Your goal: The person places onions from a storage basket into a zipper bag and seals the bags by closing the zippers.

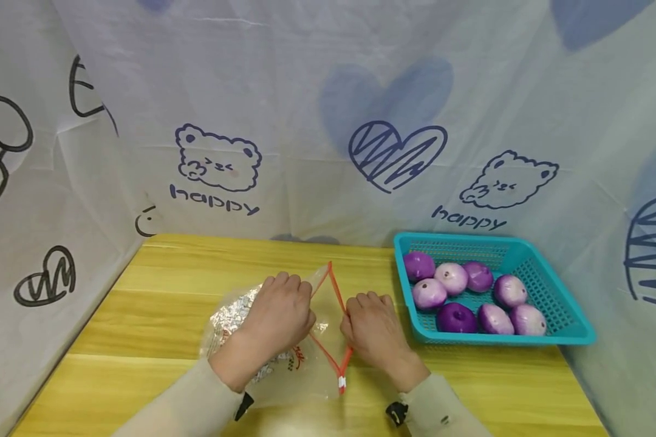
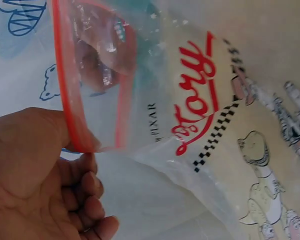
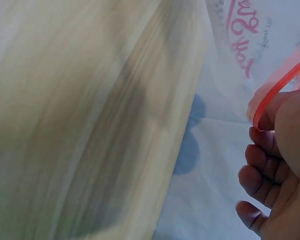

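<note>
On the yellow bench point(image 1: 142, 315), between the two hands, lies a clear zip bag point(image 1: 284, 358) with a red zipper strip point(image 1: 336, 303) pulled open into a triangle. The left hand point(image 1: 281, 315) has its grip clamped on the strip's left side, thumb and curled fingers point(image 2: 85, 185) pinching it. The right hand point(image 1: 374, 334) pinches the strip's right side, fingers point(image 3: 262, 165) curled under it. Just right of the right hand sits a teal basket point(image 1: 557, 291) holding purple-and-white onions point(image 1: 470, 294).
</note>
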Available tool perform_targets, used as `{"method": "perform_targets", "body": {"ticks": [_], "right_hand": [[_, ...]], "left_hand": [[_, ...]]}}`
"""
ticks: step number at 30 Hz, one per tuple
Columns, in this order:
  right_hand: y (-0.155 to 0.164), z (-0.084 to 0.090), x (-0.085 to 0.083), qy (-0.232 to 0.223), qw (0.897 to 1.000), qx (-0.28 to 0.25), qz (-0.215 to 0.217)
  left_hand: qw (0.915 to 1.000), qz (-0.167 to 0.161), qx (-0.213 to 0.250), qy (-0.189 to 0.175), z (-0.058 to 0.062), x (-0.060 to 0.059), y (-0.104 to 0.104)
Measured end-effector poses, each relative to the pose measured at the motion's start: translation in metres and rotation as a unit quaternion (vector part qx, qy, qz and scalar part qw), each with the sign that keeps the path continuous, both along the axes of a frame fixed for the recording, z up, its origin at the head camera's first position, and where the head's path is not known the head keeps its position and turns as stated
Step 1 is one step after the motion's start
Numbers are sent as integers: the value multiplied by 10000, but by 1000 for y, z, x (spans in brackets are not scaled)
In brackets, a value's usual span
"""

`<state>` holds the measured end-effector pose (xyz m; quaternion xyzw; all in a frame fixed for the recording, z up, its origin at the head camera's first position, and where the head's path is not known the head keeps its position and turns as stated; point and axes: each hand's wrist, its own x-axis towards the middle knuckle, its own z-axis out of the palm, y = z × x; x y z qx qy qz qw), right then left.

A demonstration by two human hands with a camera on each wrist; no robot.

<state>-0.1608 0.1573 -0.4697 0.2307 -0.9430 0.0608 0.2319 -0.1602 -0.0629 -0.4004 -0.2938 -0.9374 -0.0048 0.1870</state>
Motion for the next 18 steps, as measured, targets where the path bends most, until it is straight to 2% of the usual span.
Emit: {"method": "perform_targets", "body": {"ticks": [6, 14, 18], "right_hand": [[2, -5, 1, -5, 9998, -196, -31], [2, -8, 1, -85, 9995, -258, -132], [2, -7, 1, -156, 9992, -305, -210]], "left_hand": [[9993, -71, 139, 342, -5, 0, -1], [9998, 75, 196, 50, -4, 2, -1], [9996, 69, 258, 111, -3, 1, -2]]}}
